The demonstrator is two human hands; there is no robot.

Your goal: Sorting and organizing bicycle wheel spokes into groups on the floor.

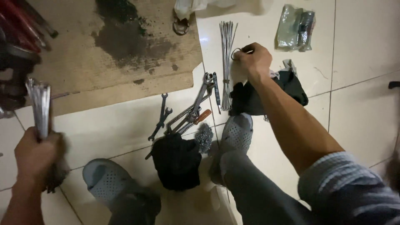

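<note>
Left hand (35, 152) fisted around a bundle of thin metal spokes (39, 108), bundle upright, its top fanning a little above the fist. A dark rag or similar also caught under the fingers; blurred, cannot tell what.

Right hand (253, 58) stretched out over the tiled floor (362, 104), fingers curled shut on a small loop of wire (236, 53). Second spoke bundle (227, 62) lies flat on the floor just left of that hand, tied near the middle.

Landmark: second spoke bundle.
- Just right of its lower end, under the right forearm: crumpled black cloth (250, 98).
- Well right of its top: clear plastic packet (296, 28) with dark contents.
- Just left of its lower half: adjustable wrench (203, 89), pliers with orange grip (192, 118), small screwdriver.
- Further left: two slim open-end spanners (161, 116).
- Below and left: black bag or cloth (177, 162), steel-wool pad (204, 137) touching its upper right.
- Left and above: stained cardboard sheet (116, 54).

Two grey perforated clogs (236, 133) on the feet, one below the bundle, the other far lower left.
</note>
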